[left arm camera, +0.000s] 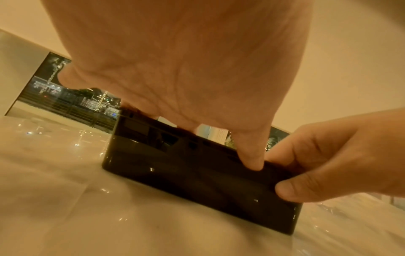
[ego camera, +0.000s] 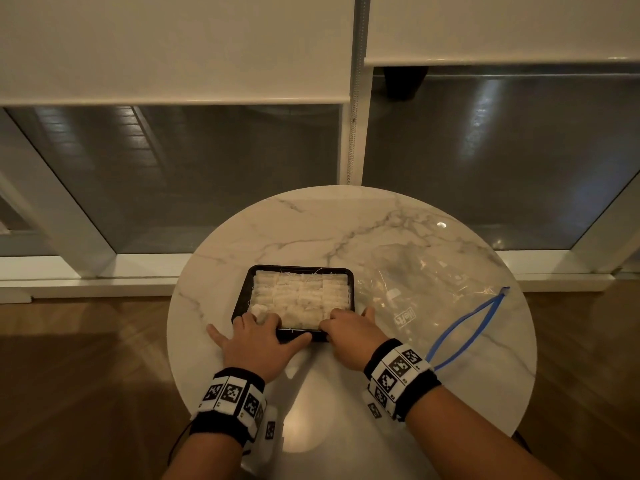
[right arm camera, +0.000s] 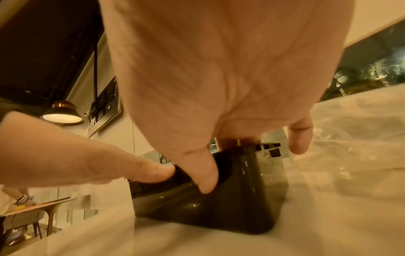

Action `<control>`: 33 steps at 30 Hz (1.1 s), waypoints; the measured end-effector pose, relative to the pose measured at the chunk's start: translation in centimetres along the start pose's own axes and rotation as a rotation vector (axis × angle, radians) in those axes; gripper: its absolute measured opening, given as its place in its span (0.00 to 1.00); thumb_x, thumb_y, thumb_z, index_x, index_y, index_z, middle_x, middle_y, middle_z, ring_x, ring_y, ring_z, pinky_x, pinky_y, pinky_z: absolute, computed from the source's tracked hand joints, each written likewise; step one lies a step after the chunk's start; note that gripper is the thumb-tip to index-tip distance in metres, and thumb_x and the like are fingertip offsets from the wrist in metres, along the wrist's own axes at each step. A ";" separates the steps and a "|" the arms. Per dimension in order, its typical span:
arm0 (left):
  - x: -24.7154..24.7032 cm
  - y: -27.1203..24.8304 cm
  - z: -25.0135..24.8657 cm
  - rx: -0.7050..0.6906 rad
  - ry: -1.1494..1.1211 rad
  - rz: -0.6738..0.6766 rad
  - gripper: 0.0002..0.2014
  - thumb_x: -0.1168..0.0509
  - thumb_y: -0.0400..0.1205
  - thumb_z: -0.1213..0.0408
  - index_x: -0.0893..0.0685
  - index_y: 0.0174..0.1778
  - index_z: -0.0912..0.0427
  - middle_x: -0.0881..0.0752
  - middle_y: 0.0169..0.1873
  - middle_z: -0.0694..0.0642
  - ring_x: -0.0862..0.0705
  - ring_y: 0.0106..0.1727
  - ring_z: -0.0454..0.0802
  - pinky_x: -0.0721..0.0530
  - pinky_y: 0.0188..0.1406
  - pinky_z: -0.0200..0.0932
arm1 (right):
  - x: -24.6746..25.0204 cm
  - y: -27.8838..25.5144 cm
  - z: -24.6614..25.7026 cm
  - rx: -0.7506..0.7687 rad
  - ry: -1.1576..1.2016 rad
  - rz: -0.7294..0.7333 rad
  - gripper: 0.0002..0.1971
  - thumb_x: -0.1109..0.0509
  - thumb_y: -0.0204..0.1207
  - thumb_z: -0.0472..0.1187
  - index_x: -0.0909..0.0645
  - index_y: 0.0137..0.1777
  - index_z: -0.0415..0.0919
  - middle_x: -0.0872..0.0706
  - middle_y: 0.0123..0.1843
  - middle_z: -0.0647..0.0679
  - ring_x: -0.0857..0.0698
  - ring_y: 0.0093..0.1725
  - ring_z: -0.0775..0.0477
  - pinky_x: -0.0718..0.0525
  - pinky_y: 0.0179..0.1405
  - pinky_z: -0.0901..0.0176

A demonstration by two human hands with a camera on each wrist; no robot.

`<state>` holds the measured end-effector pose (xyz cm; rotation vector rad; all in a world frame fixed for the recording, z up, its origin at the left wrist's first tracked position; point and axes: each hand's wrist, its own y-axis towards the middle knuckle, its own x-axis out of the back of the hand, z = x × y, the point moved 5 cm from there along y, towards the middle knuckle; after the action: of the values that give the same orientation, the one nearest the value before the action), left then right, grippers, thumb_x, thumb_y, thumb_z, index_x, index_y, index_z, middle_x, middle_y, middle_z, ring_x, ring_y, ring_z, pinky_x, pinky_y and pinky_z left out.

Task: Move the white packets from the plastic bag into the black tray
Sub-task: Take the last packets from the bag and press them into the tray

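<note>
Round marble worktop fills the lower middle of the head view, with wood floor to either side and window glass under roller blinds at 12 o'clock; clear plastic bag lies flat on the worktop at 3 o'clock of the tray, its blue zip strip spread open toward 4 o'clock, and whether anything is left inside cannot be told; black tray sits at worktop centre, just beside the bag's left edge, flat on the marble; white packets fill the tray in tight rows, with thin strings trailing over the far rim at 12 o'clock; left hand at the tray's 7 o'clock corner, fingers over the near rim onto the packets, thumb against the tray's near wall, little finger splayed flat on the marble toward 9 o'clock; left grip grasping the tray; left wrist view shows the thumb pressed on the dark near wall; right hand at the tray's 5 o'clock corner, fingers curled over the near rim, one fingertip out toward the bag; right grip grasping the tray, thumb on the outer wall in the right wrist view; black wristbands with coded markers on both wrists.
</note>
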<state>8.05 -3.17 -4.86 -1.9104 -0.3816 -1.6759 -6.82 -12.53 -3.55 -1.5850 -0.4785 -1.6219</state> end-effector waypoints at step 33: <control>0.5 1.5 1.7 0.004 -0.100 0.096 0.34 0.54 0.75 0.21 0.21 0.66 0.35 0.28 0.75 0.58 0.34 0.77 0.62 0.44 0.79 0.73 | 0.0 2.4 3.5 -0.030 0.024 -0.021 0.19 0.38 0.80 0.38 0.23 0.69 0.53 0.22 0.63 0.43 0.24 0.67 0.37 0.32 0.65 0.35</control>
<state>10.39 -3.45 -4.82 -1.9829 -0.3259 -1.5216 -2.72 -11.43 -3.66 -1.5853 -0.4615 -1.6689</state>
